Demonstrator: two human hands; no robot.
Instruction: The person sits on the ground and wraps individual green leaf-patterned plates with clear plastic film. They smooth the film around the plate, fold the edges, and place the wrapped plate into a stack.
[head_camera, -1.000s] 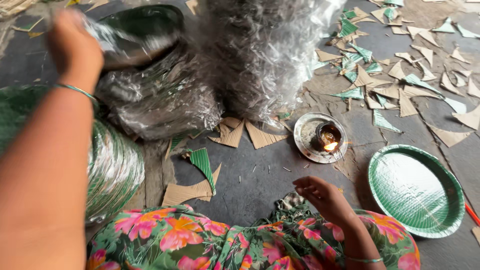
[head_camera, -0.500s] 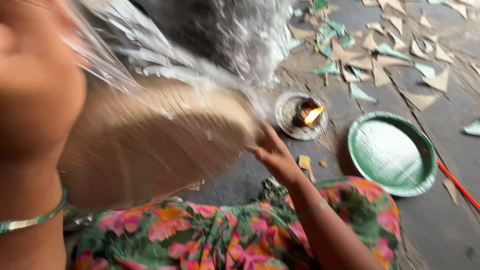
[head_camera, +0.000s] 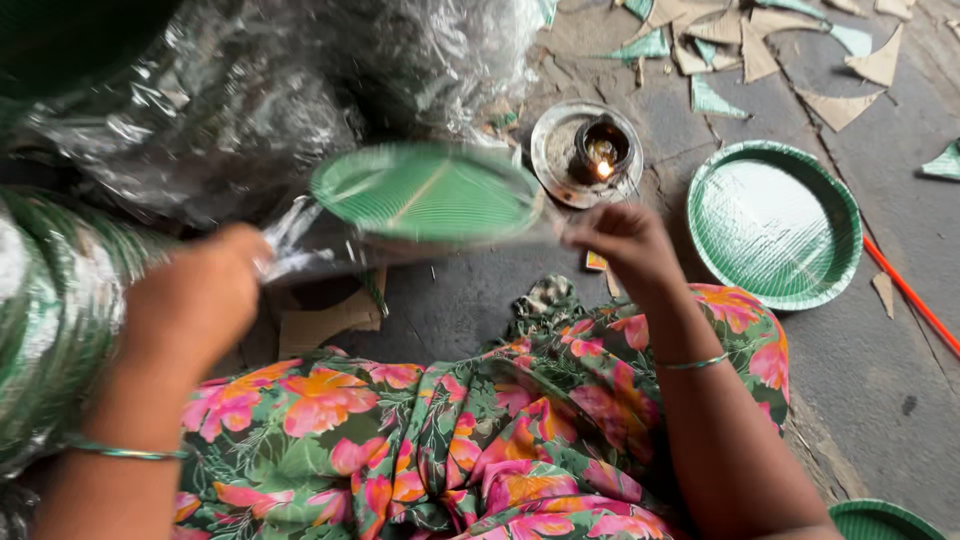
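While both hands (head_camera: 200, 300) (head_camera: 625, 240) grip green plate (head_camera: 425, 190) closed, face up, level.

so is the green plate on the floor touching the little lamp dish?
Apart. The head view shows a strip of bare grey floor between the green paper plate and the metal lamp dish with its small flame.

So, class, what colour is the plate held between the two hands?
Green, with fine ribbed lines; the plate shows best in the head view.
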